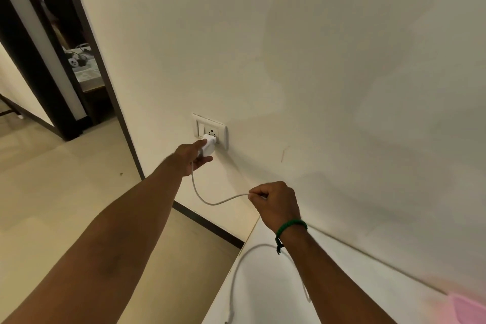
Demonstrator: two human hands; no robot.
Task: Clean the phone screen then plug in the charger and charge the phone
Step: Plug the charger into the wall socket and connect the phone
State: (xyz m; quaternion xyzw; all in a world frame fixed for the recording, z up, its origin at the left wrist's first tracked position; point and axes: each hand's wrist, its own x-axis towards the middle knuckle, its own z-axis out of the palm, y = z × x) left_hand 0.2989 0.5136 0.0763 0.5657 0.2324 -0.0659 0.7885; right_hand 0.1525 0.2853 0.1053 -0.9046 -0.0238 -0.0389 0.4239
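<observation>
Apparently midway, my left grip [196,156] pinched the charger [209,142] at the socket [212,131], my right [276,205] closed on the cable [218,202]; no phone showed, so connecting it remained.

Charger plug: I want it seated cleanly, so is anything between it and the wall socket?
Nothing visible. The left hand holds the charger plug right at the wall socket, whose upper holes are bare. The cable trails down and away to the right hand, clear of the socket.
</observation>
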